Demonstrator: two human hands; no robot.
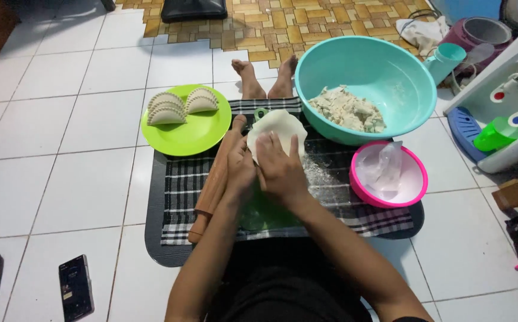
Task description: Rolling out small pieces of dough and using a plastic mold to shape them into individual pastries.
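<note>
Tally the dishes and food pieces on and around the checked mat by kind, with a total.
Bowls: 2, teal bowl and pink bowl
Plates: 1, green plate
Folded dumplings: 3
Flat dough round: 1
Rolling pin: 1
Total: 8

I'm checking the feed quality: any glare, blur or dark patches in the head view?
Head view: sharp around the hands, left hand and right hand on the pale dough; soft sheen on the teal bowl rim; the corners darken, and the phone sits in dim light.
</note>
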